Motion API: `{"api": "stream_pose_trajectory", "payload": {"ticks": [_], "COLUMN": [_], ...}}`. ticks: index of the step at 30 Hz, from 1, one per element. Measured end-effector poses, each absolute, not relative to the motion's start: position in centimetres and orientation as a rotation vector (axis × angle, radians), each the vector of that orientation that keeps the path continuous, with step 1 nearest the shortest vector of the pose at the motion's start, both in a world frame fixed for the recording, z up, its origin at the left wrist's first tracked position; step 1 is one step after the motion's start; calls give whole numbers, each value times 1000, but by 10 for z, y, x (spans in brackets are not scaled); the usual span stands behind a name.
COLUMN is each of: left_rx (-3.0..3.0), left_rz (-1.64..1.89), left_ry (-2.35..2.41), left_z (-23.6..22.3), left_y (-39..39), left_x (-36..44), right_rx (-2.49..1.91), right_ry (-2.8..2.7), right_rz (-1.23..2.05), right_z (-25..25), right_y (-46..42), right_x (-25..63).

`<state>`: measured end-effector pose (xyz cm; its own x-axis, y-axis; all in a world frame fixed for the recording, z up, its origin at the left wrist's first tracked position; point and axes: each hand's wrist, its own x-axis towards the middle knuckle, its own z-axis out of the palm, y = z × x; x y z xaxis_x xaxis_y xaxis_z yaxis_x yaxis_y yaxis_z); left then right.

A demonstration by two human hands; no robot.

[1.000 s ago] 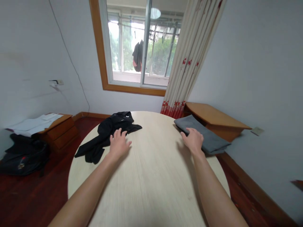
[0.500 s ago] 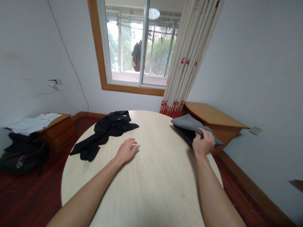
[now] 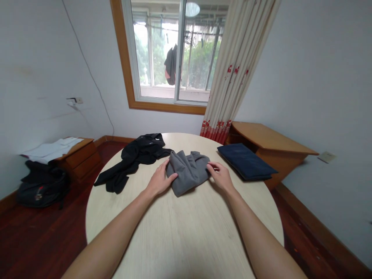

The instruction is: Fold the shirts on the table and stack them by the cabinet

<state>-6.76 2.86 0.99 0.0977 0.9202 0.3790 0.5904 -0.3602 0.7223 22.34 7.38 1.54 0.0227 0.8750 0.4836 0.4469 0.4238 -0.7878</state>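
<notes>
Grey cloth [image 3: 188, 174] on round table [image 3: 186, 236], btwn both hands, creased & loosely folded. Pinched at R edge by fingertips of R hand [image 3: 221, 175], nearly closed. At L edge, L hand [image 3: 159, 179] part-open, thumb over cloth, fingers along side; firmness of hold, can't tell. Just beyond L hand: black garment [image 3: 142, 153], crumpled, one tip v. close to grey cloth. To R, nr table edge: navy cloth [image 3: 247, 162], folded flat. Farther out: desk [image 3: 274, 137] R, curtain [image 3: 229, 85] behind, black bag [image 3: 43, 188] on floor L.
</notes>
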Motion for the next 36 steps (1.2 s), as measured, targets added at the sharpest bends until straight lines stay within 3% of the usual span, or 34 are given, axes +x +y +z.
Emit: {"api": "stream_pose_trajectory", "payload": {"ticks": [6,12,15,18,22,24,36], "left_rx": [1937,1726,1675,1696,1751,1757,1437], "left_rz": [1102,950,949,1098,1535,1691,2063], "left_ry": [1402,1090,908,976,1266,1351,1656], "left_z": [1,-1,6,21,44,52,40], "left_y": [35,39,36,32,33,34,51], "left_x": [-64,-70,-70,-74,-92,-105,-137], "right_rx": [-1257,-1065,-897,-964,-1139,-1139,-1188], "right_ry": [-1744,-1717,-1761,-1802,-1537,-1433,-1444], "right_rz": [556,1196,1357,1150,444,276,565], "right_z": [-2,15,25,34,42,43,5], "right_y": [80,69,62,60,66,69,93], "right_x": [215,207,208,214,231,241,249]}}
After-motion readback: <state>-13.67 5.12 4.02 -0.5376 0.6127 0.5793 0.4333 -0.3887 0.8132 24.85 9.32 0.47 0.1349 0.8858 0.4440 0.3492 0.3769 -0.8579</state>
